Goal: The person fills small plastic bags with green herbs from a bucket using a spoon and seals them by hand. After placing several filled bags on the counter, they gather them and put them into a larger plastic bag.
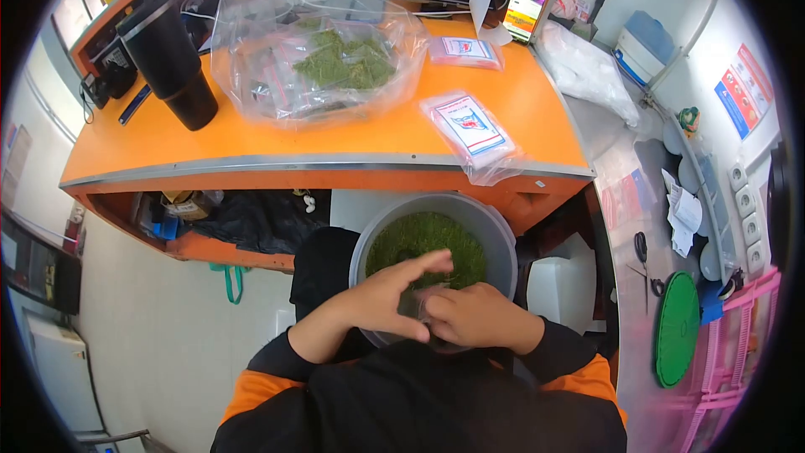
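A round grey tub [506, 243], partly filled with fine green grass-like shreds [432, 239], stands between my knees under the table edge. My left hand [381, 295] is over the tub's near left part, thumb and fingers spread apart around nothing. Close beside it, my right hand [482, 316] is curled closed on what looks like a small clear plastic bag [412, 304]. Most of that bag is hidden behind my fingers and thumb.
On the orange table [335, 141] stand a large clear bag [251, 59] holding green-filled packets, a black tumbler [172, 59], packs of printed bags [471, 124] and a propped phone [526, 10]. Scissors [641, 247] and a green lid [677, 330] are at the right.
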`<move>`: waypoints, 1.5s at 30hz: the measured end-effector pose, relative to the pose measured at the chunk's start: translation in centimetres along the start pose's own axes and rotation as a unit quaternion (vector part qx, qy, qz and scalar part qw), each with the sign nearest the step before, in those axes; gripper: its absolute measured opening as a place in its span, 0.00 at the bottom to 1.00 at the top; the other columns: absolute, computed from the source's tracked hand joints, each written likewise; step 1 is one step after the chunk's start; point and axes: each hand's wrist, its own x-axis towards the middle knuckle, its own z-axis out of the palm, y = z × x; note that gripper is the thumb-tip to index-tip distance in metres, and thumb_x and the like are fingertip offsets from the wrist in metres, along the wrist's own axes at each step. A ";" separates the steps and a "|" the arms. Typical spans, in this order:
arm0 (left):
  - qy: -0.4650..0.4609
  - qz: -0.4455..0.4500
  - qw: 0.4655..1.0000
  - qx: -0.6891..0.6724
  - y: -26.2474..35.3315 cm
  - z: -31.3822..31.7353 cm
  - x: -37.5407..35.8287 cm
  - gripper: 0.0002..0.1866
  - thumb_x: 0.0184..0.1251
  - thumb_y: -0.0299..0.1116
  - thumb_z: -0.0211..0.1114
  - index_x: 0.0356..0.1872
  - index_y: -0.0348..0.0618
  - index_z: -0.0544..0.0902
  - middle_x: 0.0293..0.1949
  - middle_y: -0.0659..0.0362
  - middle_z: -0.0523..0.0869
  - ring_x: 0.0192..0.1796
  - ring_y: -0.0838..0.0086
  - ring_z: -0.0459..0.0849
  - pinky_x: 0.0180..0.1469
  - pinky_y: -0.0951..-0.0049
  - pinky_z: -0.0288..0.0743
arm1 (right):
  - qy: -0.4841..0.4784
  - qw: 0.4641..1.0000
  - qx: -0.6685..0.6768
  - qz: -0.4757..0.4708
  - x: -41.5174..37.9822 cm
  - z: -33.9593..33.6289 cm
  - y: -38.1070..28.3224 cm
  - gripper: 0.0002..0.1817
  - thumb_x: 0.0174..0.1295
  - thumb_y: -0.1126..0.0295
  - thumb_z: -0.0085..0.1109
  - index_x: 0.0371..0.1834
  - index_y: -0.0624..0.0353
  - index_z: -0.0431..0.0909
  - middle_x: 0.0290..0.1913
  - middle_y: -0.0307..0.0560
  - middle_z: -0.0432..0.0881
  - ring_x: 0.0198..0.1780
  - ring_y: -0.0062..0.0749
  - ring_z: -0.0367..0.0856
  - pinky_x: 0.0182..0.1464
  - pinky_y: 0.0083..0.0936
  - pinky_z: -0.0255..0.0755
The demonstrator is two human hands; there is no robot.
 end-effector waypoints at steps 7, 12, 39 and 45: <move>-0.189 -0.015 0.968 0.165 0.2 -1.4 1.2 0.32 0.41 0.35 0.72 0.53 0.37 0.76 0.42 0.53 0.79 0.46 0.60 0.79 0.46 0.68 0.74 | -0.030 0.999 -0.011 -0.013 -0.2 1.1 0.1 0.11 0.53 0.66 0.60 0.39 0.53 0.73 0.34 0.41 0.78 0.25 0.39 0.80 0.23 0.32 0.75; -0.211 -0.113 0.962 0.133 0.7 -1.9 1.1 0.31 0.42 0.34 0.69 0.52 0.37 0.75 0.43 0.51 0.80 0.46 0.59 0.80 0.48 0.67 0.73 | 0.003 0.999 -0.023 -0.026 0.6 -0.2 -1.0 0.10 0.51 0.66 0.62 0.36 0.54 0.78 0.27 0.42 0.77 0.27 0.38 0.80 0.27 0.31 0.76; 0.009 0.071 0.991 -0.113 -0.5 -3.6 -2.0 0.51 0.34 0.37 0.76 0.63 0.49 0.54 0.50 0.54 0.65 0.56 0.68 0.62 0.60 0.66 0.51 | -0.255 0.942 0.010 0.220 0.0 4.2 2.5 0.12 0.58 0.66 0.48 0.33 0.57 0.82 0.27 0.53 0.81 0.32 0.51 0.81 0.36 0.43 0.73; 0.038 0.078 0.994 -0.063 -1.0 -3.3 -1.1 0.52 0.38 0.34 0.75 0.66 0.48 0.49 0.53 0.52 0.64 0.59 0.65 0.61 0.63 0.62 0.49 | -0.076 0.960 0.093 0.255 -2.8 0.7 3.8 0.12 0.56 0.67 0.50 0.33 0.58 0.83 0.30 0.54 0.82 0.34 0.49 0.82 0.38 0.41 0.74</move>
